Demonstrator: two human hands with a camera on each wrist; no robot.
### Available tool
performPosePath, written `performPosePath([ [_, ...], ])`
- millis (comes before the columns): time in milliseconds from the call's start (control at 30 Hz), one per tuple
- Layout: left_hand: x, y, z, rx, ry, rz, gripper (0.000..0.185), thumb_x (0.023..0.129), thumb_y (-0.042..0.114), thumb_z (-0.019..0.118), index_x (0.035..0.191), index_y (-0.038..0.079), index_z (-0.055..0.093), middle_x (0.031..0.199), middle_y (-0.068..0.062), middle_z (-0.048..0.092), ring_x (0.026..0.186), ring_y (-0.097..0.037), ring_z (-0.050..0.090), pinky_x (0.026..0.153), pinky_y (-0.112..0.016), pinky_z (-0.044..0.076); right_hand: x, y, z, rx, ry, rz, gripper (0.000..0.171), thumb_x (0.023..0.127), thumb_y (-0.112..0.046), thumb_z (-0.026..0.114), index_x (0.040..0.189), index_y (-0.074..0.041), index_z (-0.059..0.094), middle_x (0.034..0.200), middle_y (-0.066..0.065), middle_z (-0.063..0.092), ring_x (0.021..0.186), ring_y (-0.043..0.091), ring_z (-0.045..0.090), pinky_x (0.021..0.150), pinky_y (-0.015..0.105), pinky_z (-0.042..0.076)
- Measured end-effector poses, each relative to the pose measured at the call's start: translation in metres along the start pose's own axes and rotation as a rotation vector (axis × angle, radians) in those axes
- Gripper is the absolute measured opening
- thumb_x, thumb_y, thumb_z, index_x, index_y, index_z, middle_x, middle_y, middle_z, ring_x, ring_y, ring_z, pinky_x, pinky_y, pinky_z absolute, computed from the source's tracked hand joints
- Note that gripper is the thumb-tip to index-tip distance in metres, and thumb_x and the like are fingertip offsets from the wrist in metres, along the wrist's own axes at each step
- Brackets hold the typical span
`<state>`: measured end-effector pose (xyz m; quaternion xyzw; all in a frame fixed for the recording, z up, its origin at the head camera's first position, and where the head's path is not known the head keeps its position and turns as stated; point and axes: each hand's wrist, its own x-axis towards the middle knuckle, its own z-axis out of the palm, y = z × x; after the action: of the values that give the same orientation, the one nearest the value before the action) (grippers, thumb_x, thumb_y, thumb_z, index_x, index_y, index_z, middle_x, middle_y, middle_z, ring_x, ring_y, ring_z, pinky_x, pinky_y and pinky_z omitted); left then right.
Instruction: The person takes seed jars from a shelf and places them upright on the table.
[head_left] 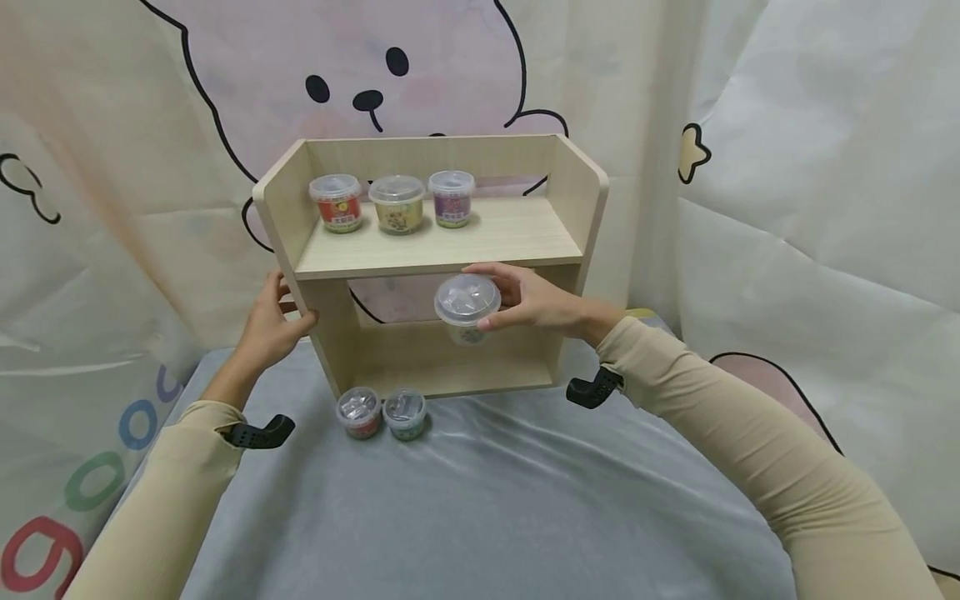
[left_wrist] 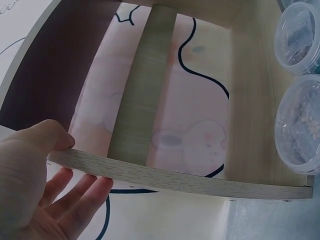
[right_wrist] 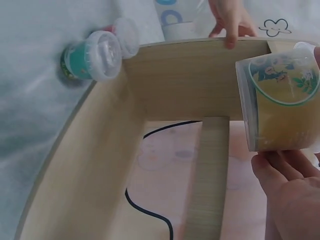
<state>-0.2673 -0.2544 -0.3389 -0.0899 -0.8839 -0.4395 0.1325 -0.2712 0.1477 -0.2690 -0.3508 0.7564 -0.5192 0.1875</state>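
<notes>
My right hand (head_left: 531, 300) grips a clear lidded plastic tub (head_left: 467, 302) by its sides, in front of the lower opening of a pale wooden two-tier shelf (head_left: 438, 268). Up close in the right wrist view, that tub (right_wrist: 285, 117) is yellowish with a flower print. On the other side my left hand (head_left: 272, 327) holds the edge of the shelf's left side panel; in the left wrist view the thumb lies on the inner face and the fingers on the outer. Two similar tubs, one reddish (head_left: 360, 414) and one greenish (head_left: 405, 416), stand before the shelf's front left corner.
On the upper tier stand a red-labelled tub (head_left: 337, 204), a yellow one (head_left: 397, 205) and a purple one (head_left: 452, 200). Grey-blue cloth (head_left: 480, 500) covers the table. A printed curtain (head_left: 442, 75) hangs close behind and at both sides.
</notes>
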Motion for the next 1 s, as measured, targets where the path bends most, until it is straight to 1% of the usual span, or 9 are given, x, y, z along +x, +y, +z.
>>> performPosePath([
  [133, 0.000, -0.001, -0.002, 0.003, 0.005, -0.003, 0.080, 0.094, 0.009, 0.062, 0.160, 0.012, 0.016, 0.158, -0.029, 0.033, 0.128, -0.055, 0.049, 0.090, -0.068, 0.053, 0.003, 0.009, 0.003, -0.004, -0.024, -0.001, 0.079, 0.087, 0.003, 0.071, 0.155, -0.008, 0.034, 0.144, 0.020, 0.051, 0.122, 0.028, 0.061, 0.098, 0.027, 0.053],
  [300, 0.001, 0.000, -0.001, 0.001, -0.005, 0.001, 0.080, 0.094, 0.009, 0.063, 0.160, 0.013, 0.017, 0.156, -0.030, 0.036, 0.127, -0.054, 0.050, 0.090, -0.067, 0.054, 0.007, 0.025, 0.010, 0.019, -0.042, 0.002, 0.079, 0.086, 0.006, 0.072, 0.155, -0.006, 0.035, 0.143, 0.022, 0.051, 0.119, 0.027, 0.062, 0.095, 0.028, 0.055],
  [433, 0.001, 0.001, -0.001, -0.007, -0.005, 0.008, 0.081, 0.093, 0.008, 0.063, 0.160, 0.013, 0.017, 0.154, -0.030, 0.037, 0.126, -0.054, 0.051, 0.089, -0.067, 0.054, 0.010, 0.038, 0.019, 0.035, -0.038, 0.005, 0.079, 0.085, 0.007, 0.072, 0.154, -0.002, 0.034, 0.142, 0.025, 0.051, 0.119, 0.027, 0.062, 0.094, 0.028, 0.055],
  [567, 0.001, 0.001, 0.000, -0.010, -0.012, 0.002, 0.081, 0.094, 0.008, 0.064, 0.160, 0.013, 0.017, 0.153, -0.031, 0.038, 0.127, -0.054, 0.051, 0.089, -0.067, 0.054, 0.010, 0.049, 0.028, 0.073, -0.024, 0.036, 0.079, 0.083, 0.008, 0.072, 0.151, 0.000, 0.033, 0.142, 0.027, 0.052, 0.121, 0.028, 0.062, 0.095, 0.029, 0.055],
  [667, 0.003, 0.000, 0.001, -0.013, -0.016, 0.006, 0.080, 0.094, 0.009, 0.064, 0.160, 0.012, 0.018, 0.154, -0.031, 0.037, 0.127, -0.054, 0.051, 0.089, -0.067, 0.054, 0.009, 0.055, 0.034, 0.098, -0.010, 0.063, 0.079, 0.083, 0.007, 0.073, 0.150, -0.002, 0.033, 0.143, 0.025, 0.051, 0.124, 0.029, 0.061, 0.097, 0.032, 0.055],
  [800, 0.003, -0.001, 0.001, -0.023, -0.019, 0.026, 0.079, 0.094, 0.008, 0.062, 0.159, 0.011, 0.018, 0.154, -0.031, 0.036, 0.127, -0.056, 0.051, 0.089, -0.066, 0.054, 0.007, 0.065, 0.040, 0.087, 0.012, 0.076, 0.080, 0.084, 0.004, 0.075, 0.151, -0.003, 0.033, 0.147, 0.023, 0.050, 0.131, 0.033, 0.057, 0.106, 0.036, 0.051],
  [900, 0.003, -0.003, 0.000, -0.034, -0.023, 0.029, 0.080, 0.094, 0.008, 0.062, 0.160, 0.012, 0.017, 0.155, -0.031, 0.035, 0.127, -0.057, 0.050, 0.090, -0.067, 0.053, 0.007, 0.072, 0.044, 0.069, 0.021, 0.093, 0.083, 0.084, 0.002, 0.076, 0.154, -0.004, 0.032, 0.149, 0.020, 0.048, 0.135, 0.032, 0.054, 0.112, 0.037, 0.048],
  [1000, 0.003, -0.004, -0.002, -0.034, -0.018, 0.026, 0.080, 0.093, 0.008, 0.062, 0.160, 0.012, 0.017, 0.156, -0.031, 0.034, 0.127, -0.057, 0.049, 0.092, -0.068, 0.051, 0.008, 0.078, 0.048, 0.062, 0.016, 0.087, 0.084, 0.085, 0.000, 0.076, 0.156, -0.002, 0.030, 0.150, 0.020, 0.047, 0.135, 0.031, 0.052, 0.112, 0.038, 0.047],
])
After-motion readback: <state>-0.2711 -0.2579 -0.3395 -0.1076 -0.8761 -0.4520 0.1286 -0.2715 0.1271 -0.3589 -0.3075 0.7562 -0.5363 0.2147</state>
